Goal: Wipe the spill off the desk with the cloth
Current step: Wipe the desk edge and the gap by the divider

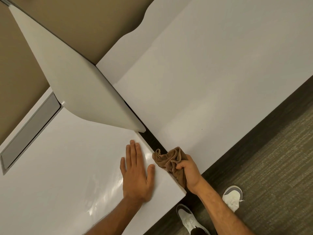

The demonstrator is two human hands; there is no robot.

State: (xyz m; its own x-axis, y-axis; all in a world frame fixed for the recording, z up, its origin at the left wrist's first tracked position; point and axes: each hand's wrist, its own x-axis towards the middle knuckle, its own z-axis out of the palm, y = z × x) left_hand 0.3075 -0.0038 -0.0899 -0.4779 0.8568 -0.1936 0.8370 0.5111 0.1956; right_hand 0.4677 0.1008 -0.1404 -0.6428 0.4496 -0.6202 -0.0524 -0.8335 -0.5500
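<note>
A white glossy desk (67, 175) fills the lower left. Wet-looking streaks (96, 200) shine on its surface near my left forearm. My left hand (136, 173) lies flat on the desk with fingers spread, close to the right edge. My right hand (189, 172) is closed around a crumpled brown cloth (169, 160), held at the desk's right edge, over the dark gap between this desk and the neighbouring one.
A second white desk (211, 82) lies to the right across the narrow gap. A white divider panel (76, 78) rises between the two desks. A grey cable hatch (28, 133) sits at the left. My white shoes (232, 197) stand on carpet (279, 167).
</note>
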